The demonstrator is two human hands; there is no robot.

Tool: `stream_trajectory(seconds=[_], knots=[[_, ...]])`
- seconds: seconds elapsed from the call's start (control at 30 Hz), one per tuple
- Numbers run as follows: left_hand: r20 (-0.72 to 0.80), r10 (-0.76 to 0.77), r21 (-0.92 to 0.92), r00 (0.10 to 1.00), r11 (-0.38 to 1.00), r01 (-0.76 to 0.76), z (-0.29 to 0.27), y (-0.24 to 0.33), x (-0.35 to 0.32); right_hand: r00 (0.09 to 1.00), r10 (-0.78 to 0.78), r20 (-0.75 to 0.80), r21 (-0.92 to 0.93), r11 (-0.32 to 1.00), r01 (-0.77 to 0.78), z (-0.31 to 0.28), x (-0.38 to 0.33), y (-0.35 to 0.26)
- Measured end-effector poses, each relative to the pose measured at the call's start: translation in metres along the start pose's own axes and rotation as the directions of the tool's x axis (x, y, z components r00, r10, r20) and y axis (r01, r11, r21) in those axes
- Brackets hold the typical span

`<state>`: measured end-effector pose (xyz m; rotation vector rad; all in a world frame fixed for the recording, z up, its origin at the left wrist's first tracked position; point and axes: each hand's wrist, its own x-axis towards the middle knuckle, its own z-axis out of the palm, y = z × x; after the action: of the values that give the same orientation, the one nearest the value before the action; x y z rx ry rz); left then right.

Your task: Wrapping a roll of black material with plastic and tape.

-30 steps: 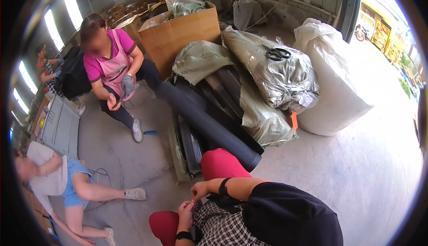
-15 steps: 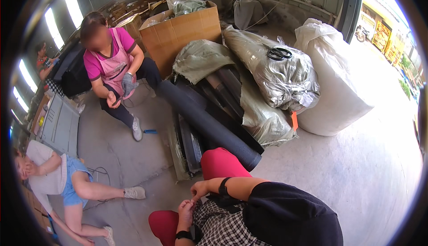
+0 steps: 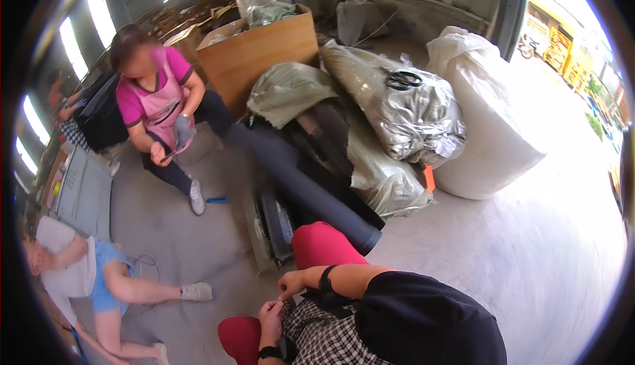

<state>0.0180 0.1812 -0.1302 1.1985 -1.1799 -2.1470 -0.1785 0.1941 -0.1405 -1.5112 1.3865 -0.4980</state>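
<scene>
My left fingers point(image 3: 271, 312) and right fingers point(image 3: 287, 287) curl close together beside my checked garment point(image 3: 324, 330) (whether gripping anything, I cannot tell), near a black roll point(image 3: 309, 188).

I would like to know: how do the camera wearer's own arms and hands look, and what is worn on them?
The left hand and right hand are both gloveless. A black band sits near the right wrist, another black band near the left. A black short sleeve covers the right upper arm.
</scene>
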Motion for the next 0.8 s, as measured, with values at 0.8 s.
stream_trajectory(seconds=[0.8], knots=[[0.117, -0.006, 0.030, 0.993, 1.000, 0.002, 0.006, 0.002, 0.001, 0.995, 0.021, 0.098, -0.152, 0.988, -0.006, 0.010, 0.010, 0.024]])
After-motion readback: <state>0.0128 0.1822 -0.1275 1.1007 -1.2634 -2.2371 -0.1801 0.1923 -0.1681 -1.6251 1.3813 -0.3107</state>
